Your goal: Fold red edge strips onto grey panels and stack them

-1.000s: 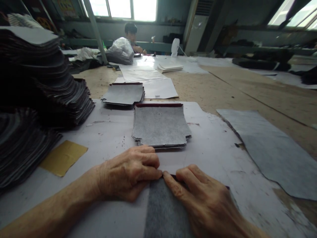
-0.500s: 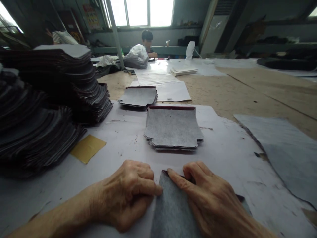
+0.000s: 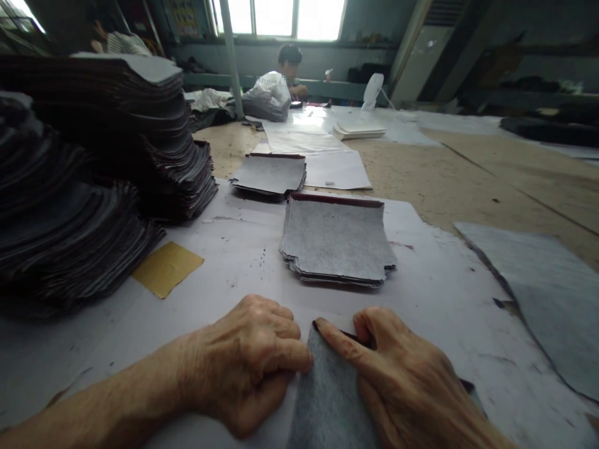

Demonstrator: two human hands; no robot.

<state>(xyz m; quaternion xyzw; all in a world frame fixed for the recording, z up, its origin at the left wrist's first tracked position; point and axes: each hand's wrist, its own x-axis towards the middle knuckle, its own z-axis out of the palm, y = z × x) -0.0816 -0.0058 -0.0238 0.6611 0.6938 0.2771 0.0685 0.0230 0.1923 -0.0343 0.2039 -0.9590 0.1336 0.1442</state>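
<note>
A grey fabric-like piece (image 3: pixel 330 390) with a dark top edge lies at the front of the white sheet. My right hand (image 3: pixel 402 368) is over it: the index finger reaches along the dark edge to the top left corner, and the other fingers curl at that edge. My left hand (image 3: pixel 255 365) is closed, its index fingertip touching the piece's left edge; whatever its fingers may hold is hidden. Just beyond my hands sits a small stack of notched grey pieces (image 3: pixel 334 240) with a dark red strip along the far edge. Another such stack (image 3: pixel 271 173) lies behind it.
Tall piles of dark pieces (image 3: pixel 173 156) rise at the left. A yellow square (image 3: pixel 168 269) lies before them. A large grey sheet (image 3: pixel 552 287) is at the right. Farther back are white sheets (image 3: pixel 337 168), a plastic bag (image 3: pixel 271 96), a small white fan (image 3: pixel 373 91) and a seated person (image 3: pixel 290 68).
The view has shifted slightly, so the table's contents appear a little farther right. Both hands keep nearly the same place at the grey piece, with the right index finger still on its corner.
</note>
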